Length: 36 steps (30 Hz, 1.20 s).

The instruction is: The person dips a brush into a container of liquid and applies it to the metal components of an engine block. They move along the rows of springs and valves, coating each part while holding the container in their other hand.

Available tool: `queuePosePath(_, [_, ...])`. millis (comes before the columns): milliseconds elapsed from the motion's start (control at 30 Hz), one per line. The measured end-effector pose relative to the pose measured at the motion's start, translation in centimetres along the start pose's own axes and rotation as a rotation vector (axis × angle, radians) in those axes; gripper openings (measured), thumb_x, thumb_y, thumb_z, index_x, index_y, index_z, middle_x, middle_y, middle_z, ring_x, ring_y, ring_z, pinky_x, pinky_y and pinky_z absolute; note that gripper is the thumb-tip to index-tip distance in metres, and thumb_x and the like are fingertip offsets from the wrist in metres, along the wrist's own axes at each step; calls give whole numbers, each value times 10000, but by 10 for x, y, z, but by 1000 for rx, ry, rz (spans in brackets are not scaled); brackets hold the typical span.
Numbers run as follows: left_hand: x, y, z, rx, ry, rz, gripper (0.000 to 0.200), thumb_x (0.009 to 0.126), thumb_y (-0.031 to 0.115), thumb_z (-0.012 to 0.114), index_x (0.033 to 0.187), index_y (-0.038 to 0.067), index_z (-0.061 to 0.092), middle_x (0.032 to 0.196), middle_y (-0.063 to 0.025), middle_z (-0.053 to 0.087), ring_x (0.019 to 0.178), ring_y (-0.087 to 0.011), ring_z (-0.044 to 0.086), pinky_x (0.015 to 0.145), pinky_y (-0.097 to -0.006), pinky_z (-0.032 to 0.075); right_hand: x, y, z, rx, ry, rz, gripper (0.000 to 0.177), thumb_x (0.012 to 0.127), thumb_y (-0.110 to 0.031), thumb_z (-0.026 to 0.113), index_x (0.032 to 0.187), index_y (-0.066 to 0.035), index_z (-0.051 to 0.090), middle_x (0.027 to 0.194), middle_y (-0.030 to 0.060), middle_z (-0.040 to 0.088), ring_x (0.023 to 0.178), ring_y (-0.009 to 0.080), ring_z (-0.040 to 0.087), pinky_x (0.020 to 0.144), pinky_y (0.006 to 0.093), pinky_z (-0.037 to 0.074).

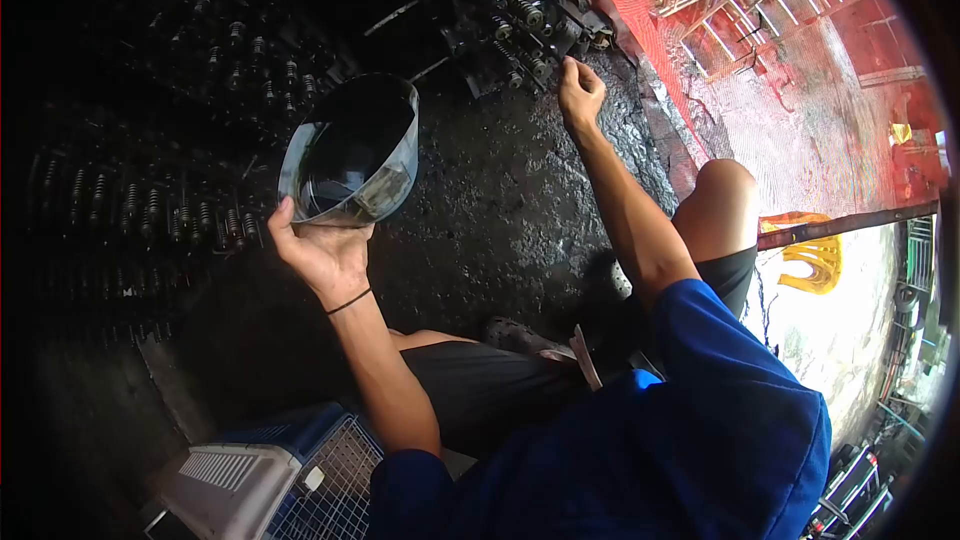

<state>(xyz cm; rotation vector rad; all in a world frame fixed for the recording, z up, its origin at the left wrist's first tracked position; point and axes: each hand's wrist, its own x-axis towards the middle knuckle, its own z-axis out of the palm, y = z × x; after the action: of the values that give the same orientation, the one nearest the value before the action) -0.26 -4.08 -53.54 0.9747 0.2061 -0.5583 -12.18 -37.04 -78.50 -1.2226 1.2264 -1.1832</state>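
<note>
My left hand is closed on a round, open-topped plastic tub, gripping it from below with the thumb at the near side. The tub is tilted, and its inside looks dark, with a glossy patch near the bottom. My right hand is raised with fingers pinched together beside a cluster of metal parts with coil springs. Whatever sits between those fingers is too small and dark to make out.
Rows of dark spring parts fill the shadowed left. Wet black ground lies between my arms. A pet carrier stands by my left elbow. Red sheeting borders the right, with a yellow plastic chair beyond a dark bar.
</note>
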Motion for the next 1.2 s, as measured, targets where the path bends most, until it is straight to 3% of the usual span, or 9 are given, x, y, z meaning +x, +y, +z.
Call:
queuePosePath(167, [4,2,-6,-2,-56,-23,774,781,435,676,1437,87,458,1431,-164,475,1315,-374,457,995,-599,411,-19,-10,-21,29,-122,-134,305,945,-255,699,1026,33,763,919,128,767,866,166,704,829,308,539])
queuePosePath(233, [1,0,-3,4,-17,-19,784,779,438,676,1442,82,454,1432,-165,474,1313,-376,458,993,-601,415,-27,-1,-38,-123,-275,14,322,942,-272,710,1029,34,761,911,127,765,865,164,703,827,307,538])
queuePosePath(400, [-2,3,3,14,-69,-25,803,780,443,673,1454,75,441,1438,-178,463,1320,-378,448,1006,-609,407,-48,-3,-17,14,-147,-16,326,943,-276,705,1036,33,756,919,152,769,871,175,717,829,307,538])
queuePosePath(567, [-5,1,4,6,-31,-38,836,776,449,679,1473,73,410,1471,-203,416,1339,-393,423,1023,-614,397,-47,-8,-52,-364,-352,-93,278,948,-239,688,1033,17,756,928,197,756,859,199,734,802,325,550])
queuePosePath(700, [-4,1,4,21,-56,-48,856,771,457,683,1483,78,397,1482,-210,398,1338,-398,420,1025,-616,388,-32,-18,-38,-261,-180,-227,286,947,-225,684,1059,32,743,960,195,759,877,231,747,817,332,560])
queuePosePath(967, [-5,-1,8,40,-20,-23,835,780,463,670,1472,71,416,1467,-205,419,1334,-397,424,1029,-616,379,-22,14,-12,-337,-369,-301,309,960,-246,661,1084,27,736,958,187,764,902,207,746,829,319,556])
queuePosePath(1033, [-3,-1,5,13,-38,-50,822,782,461,667,1471,85,422,1464,-186,433,1333,-393,427,1027,-611,381,-19,-4,-23,-359,-342,-239,281,922,-214,673,1023,39,744,969,237,738,922,320,749,839,373,573])
queuePosePath(1100, [0,-1,2,13,-46,-42,831,780,466,668,1475,85,417,1468,-188,428,1334,-394,424,1027,-610,380,-17,-10,-26,-344,-296,-153,274,925,-212,670,1005,38,748,942,223,747,887,302,755,811,368,578])
queuePosePath(1200, [-4,-1,4,44,-64,-29,851,774,476,671,1482,83,408,1475,-195,416,1340,-397,415,1031,-612,373,-16,-2,-10,-327,-323,-247,322,967,-261,659,1077,31,740,928,171,766,854,177,729,797,304,548])
